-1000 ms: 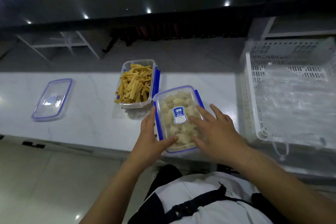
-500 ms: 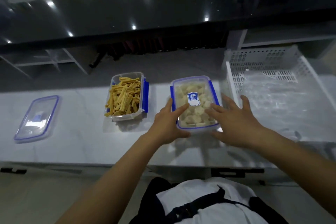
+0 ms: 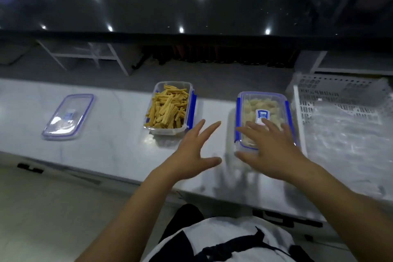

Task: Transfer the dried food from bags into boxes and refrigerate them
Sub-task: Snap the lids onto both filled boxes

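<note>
We see the lidded box [image 3: 263, 119] of pale dried pieces standing on the white marble counter [image 3: 110, 147], just beside the white perforated basket [image 3: 340, 100] that holds crumpled clear plastic bags [image 3: 348, 134]. Our right hand [image 3: 274, 151] lies flat over the near part of its lid, fingers spread and straight, apparently touching it. Our left hand [image 3: 193, 155] hangs released between the two boxes, gripping nothing. The uncovered box of yellow sticks [image 3: 170, 108] sits further left, and a spare lid [image 3: 68, 117] lies well apart.
</note>
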